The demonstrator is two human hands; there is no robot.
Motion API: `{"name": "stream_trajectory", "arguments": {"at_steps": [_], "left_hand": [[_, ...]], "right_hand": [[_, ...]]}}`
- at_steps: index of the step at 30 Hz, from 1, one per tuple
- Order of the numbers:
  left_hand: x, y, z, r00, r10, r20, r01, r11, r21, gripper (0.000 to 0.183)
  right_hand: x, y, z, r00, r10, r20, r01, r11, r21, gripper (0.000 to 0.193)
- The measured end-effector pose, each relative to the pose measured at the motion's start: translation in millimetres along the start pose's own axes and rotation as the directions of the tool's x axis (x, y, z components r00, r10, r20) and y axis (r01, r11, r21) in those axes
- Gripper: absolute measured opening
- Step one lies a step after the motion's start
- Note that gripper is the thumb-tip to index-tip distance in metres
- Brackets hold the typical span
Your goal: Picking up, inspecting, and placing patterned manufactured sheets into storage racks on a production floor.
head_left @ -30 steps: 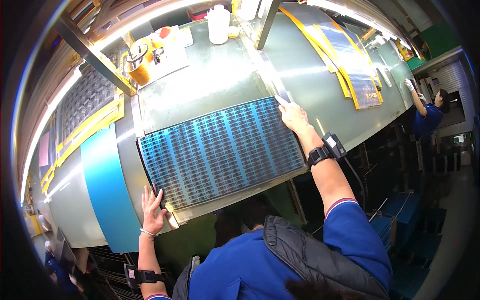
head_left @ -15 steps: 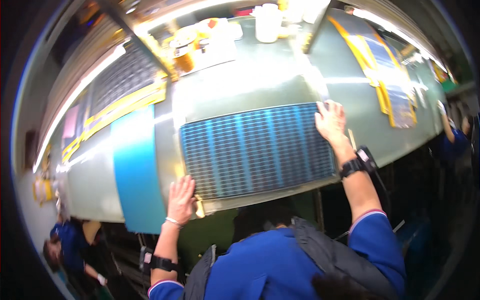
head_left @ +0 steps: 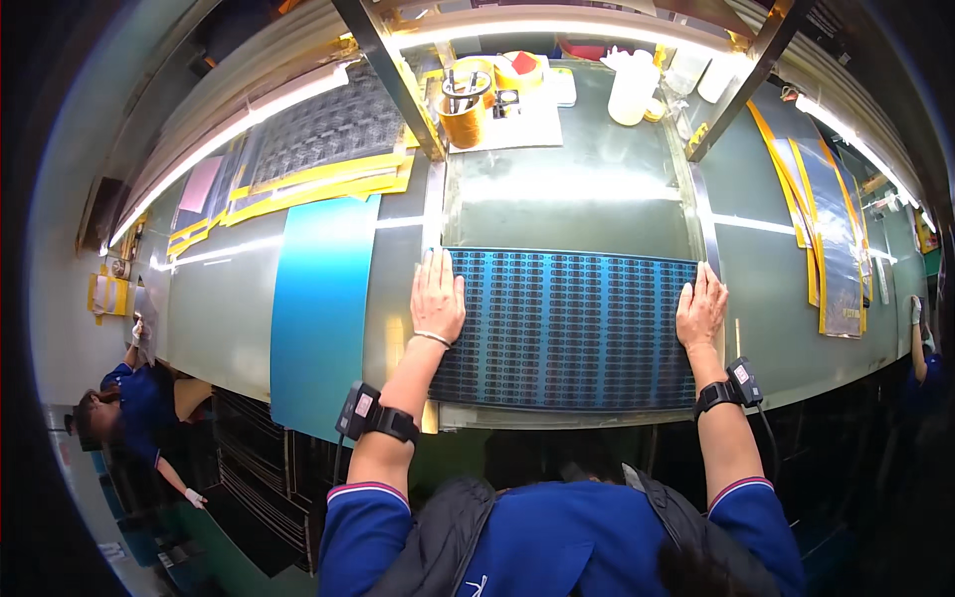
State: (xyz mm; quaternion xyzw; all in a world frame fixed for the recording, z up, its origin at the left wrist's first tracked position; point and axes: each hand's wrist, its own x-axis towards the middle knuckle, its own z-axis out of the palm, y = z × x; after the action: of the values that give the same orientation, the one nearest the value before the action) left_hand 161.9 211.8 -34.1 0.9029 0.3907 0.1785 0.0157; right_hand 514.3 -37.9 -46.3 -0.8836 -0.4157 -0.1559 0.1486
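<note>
A dark blue sheet (head_left: 567, 328) with a repeated printed pattern and lighter blue stripes lies flat near the front edge of the worktable. Over its far left corner rests my left hand (head_left: 438, 297), fingers stretched forward and fairly close together. My right hand (head_left: 702, 306) lies along the opposite side edge by the far right corner, its fingers extended too. Neither hand wraps round anything. Each palm covers a bit of the sheet's edge.
A plain blue sheet (head_left: 323, 308) overhangs the table (head_left: 224, 313) at the left. Yellow-edged sheets (head_left: 318, 139) lie behind it, others (head_left: 831, 229) at right. An orange pen holder (head_left: 463, 119) and white bottle (head_left: 634, 88) stand behind, near metal posts (head_left: 393, 85). Co-workers (head_left: 134, 408) are on both sides.
My left hand has moved from the sheet's near left corner up to its far left corner. My right hand stays by the far right corner. The whole view has turned, and the sheet appears straighter.
</note>
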Motion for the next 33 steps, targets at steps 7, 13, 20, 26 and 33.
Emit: {"name": "stream_trajectory", "arguments": {"at_steps": [7, 13, 20, 26, 33], "left_hand": [[10, -4, 21, 1.000, -0.001, -0.023, 0.000, 0.998, -0.064, 0.046], [11, -14, 15, 0.998, -0.025, -0.062, 0.027, 0.999, 0.030, 0.045], [12, -2, 24, 0.995, -0.087, 0.059, 0.085, 0.996, 0.037, 0.049], [6, -11, 21, 0.992, -0.064, 0.111, 0.034, 0.967, 0.253, 0.063], [8, -7, 25, 0.980, -0.070, 0.188, 0.023, 0.971, 0.238, 0.071]], "right_hand": [[0, 37, -20, 0.970, -0.207, 0.126, 0.166, 0.946, 0.278, 0.067], [-69, 84, -94, 0.815, -0.218, 0.537, 0.000, 0.926, 0.377, 0.102], [-84, 97, -105, 0.838, -0.222, 0.498, 0.017, 0.924, 0.383, 0.097], [-103, 65, -112, 0.817, -0.403, 0.412, 0.296, 0.907, 0.301, 0.075], [-51, -27, -52, 0.686, -0.667, 0.290, 0.514, 0.727, 0.456, 0.069]]}}
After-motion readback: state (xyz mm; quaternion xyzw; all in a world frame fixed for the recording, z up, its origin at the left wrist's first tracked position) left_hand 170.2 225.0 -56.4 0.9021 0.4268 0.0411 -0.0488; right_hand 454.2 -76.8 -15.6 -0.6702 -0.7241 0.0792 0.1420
